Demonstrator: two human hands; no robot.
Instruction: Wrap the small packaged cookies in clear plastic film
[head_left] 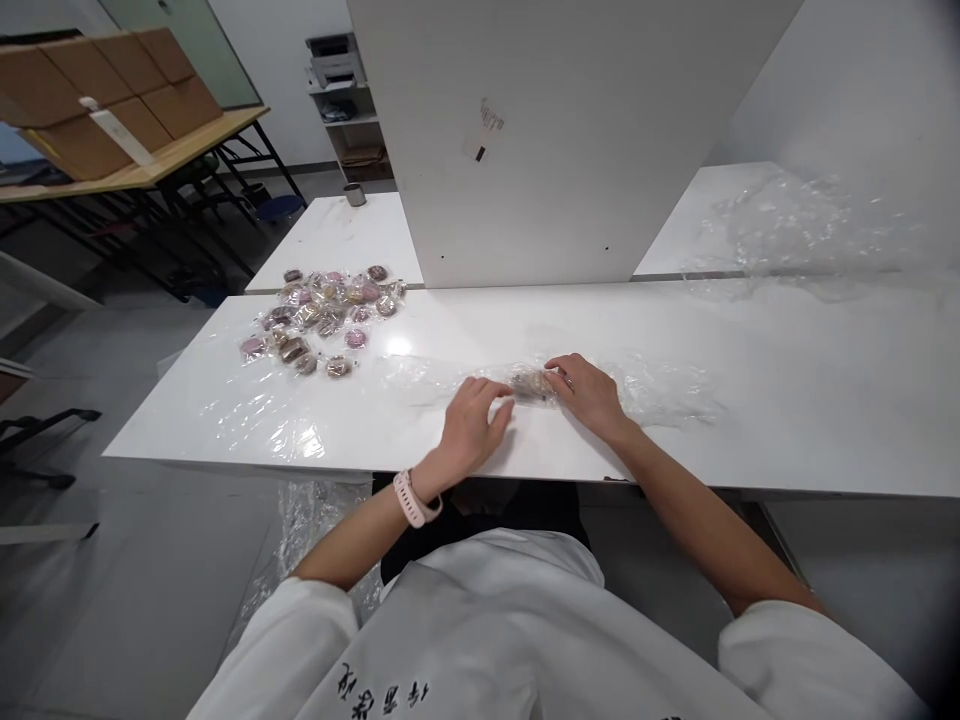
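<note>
On the white table in front of me lies a small bundle of brown, macaron-like sweets (529, 386) in clear plastic. A strip of crinkled clear plastic film (667, 388) stretches out to both sides of it. My right hand (591, 396) is closed on the bundle's right end, its thumb and fingers bent over the plastic. At the bundle's left end is my left hand (474, 422), thumb and fingers apart and curved. Its fingertips are close to the plastic; whether they touch it I cannot tell. My fingers partly cover the bundle.
Several loose wrapped macaron-like sweets (330, 312), pink, brown and yellowish, lie at the table's left. A tall white panel (540, 150) rises behind the table. More clear film (810, 230) is heaped at the back right. Film also hangs below the front edge. Cardboard boxes (97, 90) stand farther left.
</note>
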